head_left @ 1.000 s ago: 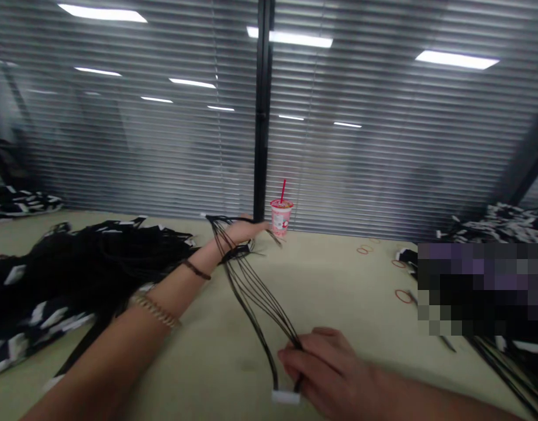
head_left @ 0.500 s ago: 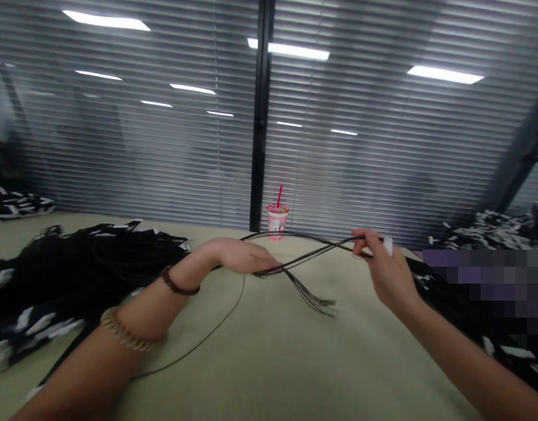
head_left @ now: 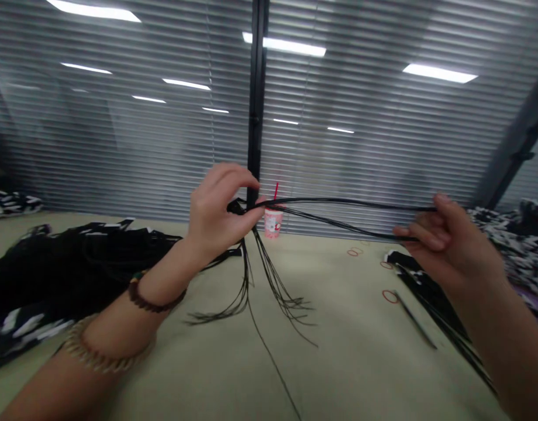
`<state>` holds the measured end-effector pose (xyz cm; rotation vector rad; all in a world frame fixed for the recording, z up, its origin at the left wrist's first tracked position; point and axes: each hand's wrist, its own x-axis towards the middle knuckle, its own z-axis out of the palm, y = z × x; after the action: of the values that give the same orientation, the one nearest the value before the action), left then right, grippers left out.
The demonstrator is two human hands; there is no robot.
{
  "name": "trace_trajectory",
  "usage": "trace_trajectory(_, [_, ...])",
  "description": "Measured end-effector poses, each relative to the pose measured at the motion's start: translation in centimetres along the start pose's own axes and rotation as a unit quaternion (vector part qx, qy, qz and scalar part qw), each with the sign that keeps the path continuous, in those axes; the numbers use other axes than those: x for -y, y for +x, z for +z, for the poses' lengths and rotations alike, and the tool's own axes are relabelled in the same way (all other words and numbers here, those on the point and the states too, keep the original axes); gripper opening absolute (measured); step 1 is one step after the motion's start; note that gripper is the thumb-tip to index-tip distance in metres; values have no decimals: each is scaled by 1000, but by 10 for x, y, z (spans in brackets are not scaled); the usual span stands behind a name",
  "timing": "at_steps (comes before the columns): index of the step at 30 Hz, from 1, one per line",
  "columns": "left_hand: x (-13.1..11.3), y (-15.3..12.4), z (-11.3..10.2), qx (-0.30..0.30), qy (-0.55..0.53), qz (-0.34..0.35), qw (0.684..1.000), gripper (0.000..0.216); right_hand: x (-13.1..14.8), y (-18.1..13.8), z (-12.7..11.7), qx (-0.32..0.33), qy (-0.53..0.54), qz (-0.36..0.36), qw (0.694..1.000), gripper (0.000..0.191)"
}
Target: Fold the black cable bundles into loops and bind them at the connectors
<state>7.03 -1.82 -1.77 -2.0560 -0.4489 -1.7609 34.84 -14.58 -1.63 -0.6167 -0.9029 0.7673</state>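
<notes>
A bundle of thin black cords [head_left: 339, 202] stretches in the air between my two hands. My left hand [head_left: 216, 210] grips it near the frayed-out end. Its thumb lies along the cords and its index finger arches above them, while the other fingers are hidden behind. Below that hand the loose cord ends hang in two spread tufts, and one longer cord trails down over the table. On the other side, my right hand [head_left: 447, 248] is closed on the two strands, holding them apart, one at the upper fingers and one lower down.
Dark heaps of black cords with white tags [head_left: 97, 251] lie on the pale table [head_left: 339, 362] at left. More tagged bundles [head_left: 510, 240] sit at right, near several thin red rings [head_left: 389, 296] and a thin dark rod [head_left: 416, 321]. A pink cup [head_left: 272, 222] stands before the blinds.
My left hand has risen and turned, its thumb now showing. My right hand has moved right, drawing the crossed cords into two separated strands. A white tag no longer shows at my right hand.
</notes>
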Motion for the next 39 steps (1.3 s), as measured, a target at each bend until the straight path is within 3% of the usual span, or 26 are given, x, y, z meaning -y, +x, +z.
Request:
trace_trajectory(2, [11,0,4,13,69,-83,994,33,8,-3,-1,28,-10,-11,999,22])
trace_trajectory(4, [25,-2,6,120,74,-205,969,45,13,-6,-1,49,-15,-7,999,19])
trace_trajectory(5, [31,-4,8,230,42,-268,934,46,15,-7,-1,54,-20,-9,998,21])
trace_trajectory(7, [40,-10,14,435,-51,-371,819,52,16,-7,0,64,-34,-8,997,23])
trace_trajectory(8, [42,-14,18,480,-107,-402,772,55,16,-7,0,74,-40,-2,996,25])
trace_trajectory(9, [43,-19,23,490,-161,-422,745,57,15,-7,1,86,-46,9,995,26])
trace_trajectory(11, [42,-29,36,450,-263,-453,724,54,11,-8,2,122,-59,32,990,27])
trace_trajectory(12, [42,-33,42,440,-326,-469,693,49,7,-8,2,143,-72,39,986,26])
trace_trajectory(16, [40,-39,54,418,-562,-529,480,29,-14,-14,5,224,-170,34,959,23])
trace_trajectory(18, [40,-35,54,388,-623,-534,420,28,-26,-19,8,276,-239,35,930,24])
trace_trajectory(20, [37,-32,53,356,-627,-548,424,30,-35,-26,14,339,-317,48,885,26])
trace_trajectory(23, [29,-34,56,321,-558,-563,518,33,-46,-39,24,419,-368,99,824,29])
trace_trajectory(27, [11,-47,68,295,-494,-528,625,36,-60,-50,33,443,-321,197,814,32])
trace_trajectory(30, [-10,-56,74,291,-481,-493,664,30,-75,-47,30,383,-355,155,839,33])
trace_trajectory(32, [-27,-59,75,294,-486,-493,658,28,-86,-39,23,315,-417,54,851,33])
trace_trajectory(35, [-50,-62,72,318,-521,-485,626,26,-102,-24,9,235,-485,-66,840,32])
trace_trajectory(39, [-64,-62,68,328,-536,-511,586,27,-113,-12,-1,217,-455,-46,863,34])
